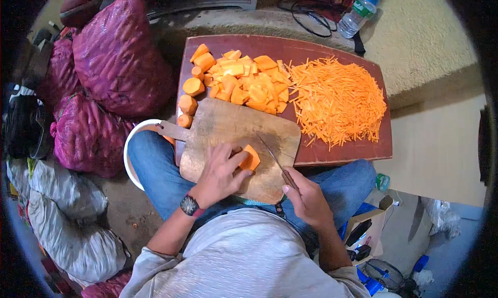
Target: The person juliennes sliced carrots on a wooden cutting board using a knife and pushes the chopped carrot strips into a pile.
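A wooden cutting board with a handle on its left rests partly on the red-brown table and partly over my lap. Near its middle lies a flat orange carrot piece. My left hand, with a watch at the wrist, has its fingers curled against the left side of that piece. To the right, my right hand grips the handle of a knife. The thin blade points up and left over the board, apart from the carrot piece.
Carrot slices and chunks lie beyond the board on the table. A heap of carrot shreds sits at right. Purple mesh sacks stand at left, above white sacks. A white bucket is beside my knee; a water bottle stands behind.
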The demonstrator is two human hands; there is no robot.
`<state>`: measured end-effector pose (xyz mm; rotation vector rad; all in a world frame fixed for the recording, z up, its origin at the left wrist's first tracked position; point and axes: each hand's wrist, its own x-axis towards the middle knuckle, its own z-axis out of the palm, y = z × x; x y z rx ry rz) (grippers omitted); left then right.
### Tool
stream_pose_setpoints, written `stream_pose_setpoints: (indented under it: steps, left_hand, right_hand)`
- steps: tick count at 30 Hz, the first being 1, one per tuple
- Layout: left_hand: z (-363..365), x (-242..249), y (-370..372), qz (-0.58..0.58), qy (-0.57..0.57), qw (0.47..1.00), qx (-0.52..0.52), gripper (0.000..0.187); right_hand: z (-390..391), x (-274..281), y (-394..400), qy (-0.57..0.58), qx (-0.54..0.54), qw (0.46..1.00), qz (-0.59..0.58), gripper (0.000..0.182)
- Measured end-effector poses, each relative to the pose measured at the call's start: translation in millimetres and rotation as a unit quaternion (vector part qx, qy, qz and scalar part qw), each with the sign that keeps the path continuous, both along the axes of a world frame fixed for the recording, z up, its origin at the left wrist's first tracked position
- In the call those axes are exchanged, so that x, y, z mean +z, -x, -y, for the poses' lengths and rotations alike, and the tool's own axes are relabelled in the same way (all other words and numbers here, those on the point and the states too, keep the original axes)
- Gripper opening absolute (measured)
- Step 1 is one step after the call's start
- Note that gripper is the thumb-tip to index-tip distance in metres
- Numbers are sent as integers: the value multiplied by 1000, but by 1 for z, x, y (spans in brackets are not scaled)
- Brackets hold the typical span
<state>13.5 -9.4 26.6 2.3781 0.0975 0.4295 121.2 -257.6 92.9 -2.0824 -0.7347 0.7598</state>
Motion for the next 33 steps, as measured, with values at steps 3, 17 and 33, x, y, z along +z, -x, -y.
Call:
stream_pose_setpoints:
  steps: [3,17,33]
  left_hand:
    - [8,-6,8,-29,-72,997,-3,47]
    - [9,-12,5,-22,-164,985,-57,47]
    - [8,-22,7,-15,-144,987,-66,38]
  right_hand:
    - [-5,0,4,11,21,1000,-13,44]
    - [-17,19,28,89,62,994,-33,48]
    - [-47,7,19,104,96,990,-14,45]
